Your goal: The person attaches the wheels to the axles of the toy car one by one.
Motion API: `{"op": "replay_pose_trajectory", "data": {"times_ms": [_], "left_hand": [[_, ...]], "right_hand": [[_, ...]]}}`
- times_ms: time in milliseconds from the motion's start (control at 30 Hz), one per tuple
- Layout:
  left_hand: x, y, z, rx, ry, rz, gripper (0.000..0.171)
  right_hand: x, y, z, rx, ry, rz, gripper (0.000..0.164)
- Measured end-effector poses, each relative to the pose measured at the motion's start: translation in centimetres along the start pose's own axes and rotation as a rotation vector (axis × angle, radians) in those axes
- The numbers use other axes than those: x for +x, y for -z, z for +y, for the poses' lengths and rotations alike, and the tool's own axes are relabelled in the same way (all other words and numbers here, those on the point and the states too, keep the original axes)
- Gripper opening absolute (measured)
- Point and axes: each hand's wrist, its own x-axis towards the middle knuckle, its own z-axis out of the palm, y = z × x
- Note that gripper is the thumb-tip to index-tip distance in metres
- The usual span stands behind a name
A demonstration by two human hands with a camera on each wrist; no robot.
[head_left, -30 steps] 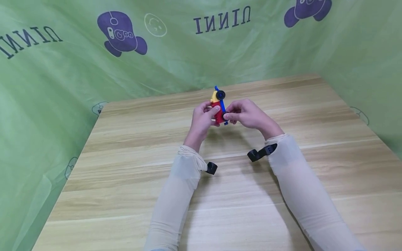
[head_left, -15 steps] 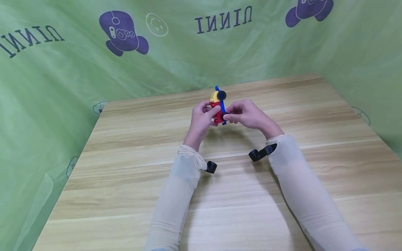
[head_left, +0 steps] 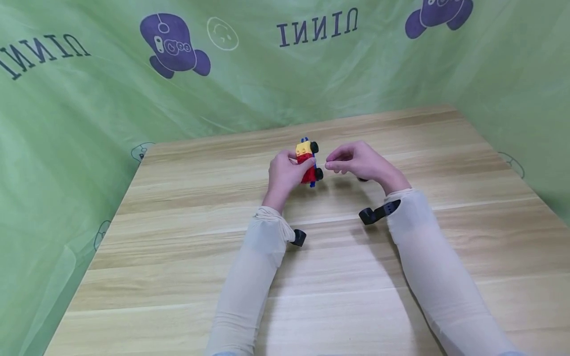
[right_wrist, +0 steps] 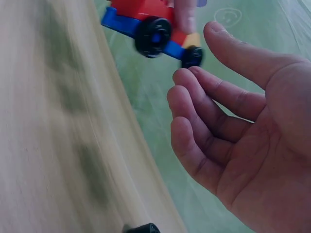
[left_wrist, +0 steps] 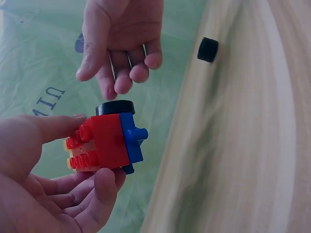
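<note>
My left hand (head_left: 285,172) holds a small toy brick car (head_left: 305,148) above the table. The car has a red body, a yellow front block, a blue base and black wheels. In the left wrist view, the fingers and thumb grip the red bricks, and one black wheel (left_wrist: 115,107) faces the other hand. In the right wrist view, two black wheels (right_wrist: 153,37) show along the blue base. My right hand (head_left: 361,160) hovers just to the right of the car, apart from it, with relaxed, slightly bent fingers and nothing visible between them.
A small black piece, probably a loose wheel (head_left: 362,179), lies on the wooden table (head_left: 200,198) behind the right wrist. Black wrist cameras (head_left: 373,213) jut from both sleeves. A green printed curtain (head_left: 267,94) surrounds the back and sides.
My right hand has let go of the wheel area and moved slightly right. The left hand has turned the car so its studded top shows, and lowered it slightly. The loose black piece has come into view.
</note>
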Motion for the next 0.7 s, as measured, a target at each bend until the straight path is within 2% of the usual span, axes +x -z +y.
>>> {"op": "replay_pose_trajectory", "data": {"times_ms": [200,433,600,700], "left_hand": [[-0.1,-0.5,-0.3,0.126,0.013,0.012,0.045],[0.0,-1.1,-0.7,0.175,0.039,-0.016,0.043],[0.0,-1.3,-0.8,0.247,0.025,0.026,0.045],[0.0,-1.3,-0.6,0.243,0.007,0.044,0.048]], "right_hand": [[-0.2,0.8,0.7,-0.02,-0.056,0.027,0.033],[-0.4,1.3,1.0,-0.042,-0.073,0.044,0.037],[-0.3,1.4,1.0,-0.052,-0.072,0.048,0.038],[-0.3,1.4,1.1,-0.052,-0.074,0.052,0.038]]}}
